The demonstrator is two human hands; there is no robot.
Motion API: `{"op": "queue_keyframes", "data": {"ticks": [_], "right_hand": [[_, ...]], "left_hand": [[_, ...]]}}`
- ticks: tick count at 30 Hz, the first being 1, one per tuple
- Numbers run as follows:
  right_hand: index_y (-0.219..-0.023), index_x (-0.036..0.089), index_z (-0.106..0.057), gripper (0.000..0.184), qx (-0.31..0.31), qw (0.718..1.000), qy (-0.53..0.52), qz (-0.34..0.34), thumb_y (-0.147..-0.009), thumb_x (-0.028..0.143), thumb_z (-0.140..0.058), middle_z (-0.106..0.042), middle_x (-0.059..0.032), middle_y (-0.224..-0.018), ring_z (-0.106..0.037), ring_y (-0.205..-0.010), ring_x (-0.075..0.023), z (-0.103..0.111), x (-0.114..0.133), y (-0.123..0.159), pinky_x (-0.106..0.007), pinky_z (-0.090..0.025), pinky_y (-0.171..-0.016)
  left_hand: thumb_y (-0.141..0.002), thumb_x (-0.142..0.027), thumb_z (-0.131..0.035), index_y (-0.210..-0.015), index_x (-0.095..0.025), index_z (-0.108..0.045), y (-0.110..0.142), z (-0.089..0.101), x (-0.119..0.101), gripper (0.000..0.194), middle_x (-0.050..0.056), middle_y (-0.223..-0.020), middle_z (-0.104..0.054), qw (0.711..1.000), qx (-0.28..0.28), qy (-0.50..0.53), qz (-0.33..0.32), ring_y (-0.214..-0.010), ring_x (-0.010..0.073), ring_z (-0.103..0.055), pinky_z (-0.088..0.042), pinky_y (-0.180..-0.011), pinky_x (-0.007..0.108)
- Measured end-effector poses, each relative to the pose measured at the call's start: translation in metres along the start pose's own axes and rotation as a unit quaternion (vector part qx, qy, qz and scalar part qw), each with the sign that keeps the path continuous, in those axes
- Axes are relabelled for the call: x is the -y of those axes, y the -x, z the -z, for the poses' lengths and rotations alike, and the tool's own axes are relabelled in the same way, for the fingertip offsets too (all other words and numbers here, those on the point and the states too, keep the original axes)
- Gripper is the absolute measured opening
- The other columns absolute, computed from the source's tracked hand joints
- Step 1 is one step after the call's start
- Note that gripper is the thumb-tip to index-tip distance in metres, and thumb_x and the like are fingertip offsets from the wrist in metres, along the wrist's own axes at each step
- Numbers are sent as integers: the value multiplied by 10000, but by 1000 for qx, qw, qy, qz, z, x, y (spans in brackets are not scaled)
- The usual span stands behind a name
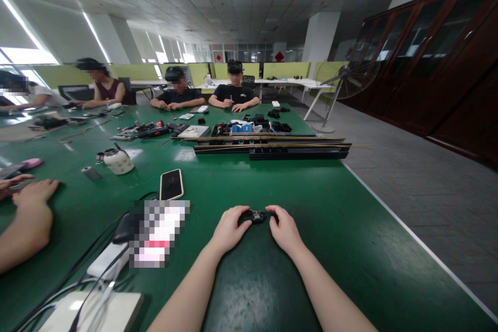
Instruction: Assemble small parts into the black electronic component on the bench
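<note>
A small black device with some orange showing inside lies on the green table in front of me. My left hand grips its left end with curled fingers. My right hand pinches its right end. Both forearms rest on the table. What the device is I cannot tell.
A white phone lies beyond my left hand, beside a pixelated patch and white cables. A neighbour's hand and forearm rest at the far left. Long black rails, a white kettle-like pot, tools and several seated people are farther up. A standing fan is at right.
</note>
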State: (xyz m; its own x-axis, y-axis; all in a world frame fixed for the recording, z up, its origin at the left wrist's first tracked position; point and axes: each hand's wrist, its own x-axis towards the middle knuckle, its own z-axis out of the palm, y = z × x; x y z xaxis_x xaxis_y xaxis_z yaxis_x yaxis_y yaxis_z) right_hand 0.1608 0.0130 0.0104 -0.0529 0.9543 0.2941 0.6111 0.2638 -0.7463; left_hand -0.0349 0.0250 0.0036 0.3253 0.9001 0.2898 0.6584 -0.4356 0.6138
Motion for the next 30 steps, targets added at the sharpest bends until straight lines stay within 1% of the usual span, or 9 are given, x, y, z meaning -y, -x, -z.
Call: {"op": "queue_keyframes", "data": {"ticks": [11, 30], "right_hand": [[-925, 193, -619, 300, -4, 1000, -9, -4, -724, 89, -423, -671, -57, -943, -611, -929, -194, -1, -2, -1, -352, -478, -872], [-906, 209, -628, 296, -5, 1000, -10, -4, -732, 92, -419, -671, -44, -927, -610, -919, -194, 0, -2, -1, -358, -477, -868]], "left_hand": [[-792, -223, -602, -1127, -202, -549, 0, -1, 1, 340, 62, -1105, -625, 1000, -2, 2, 1, -1037, 223, -555, -423, -911, 375], [-806, -235, -577, -1126, -219, -551, 0, 0, 0, 321, 54, -1103, -624, 1000, -3, 6, 0, -1030, 224, -556, -423, -913, 383]]}}
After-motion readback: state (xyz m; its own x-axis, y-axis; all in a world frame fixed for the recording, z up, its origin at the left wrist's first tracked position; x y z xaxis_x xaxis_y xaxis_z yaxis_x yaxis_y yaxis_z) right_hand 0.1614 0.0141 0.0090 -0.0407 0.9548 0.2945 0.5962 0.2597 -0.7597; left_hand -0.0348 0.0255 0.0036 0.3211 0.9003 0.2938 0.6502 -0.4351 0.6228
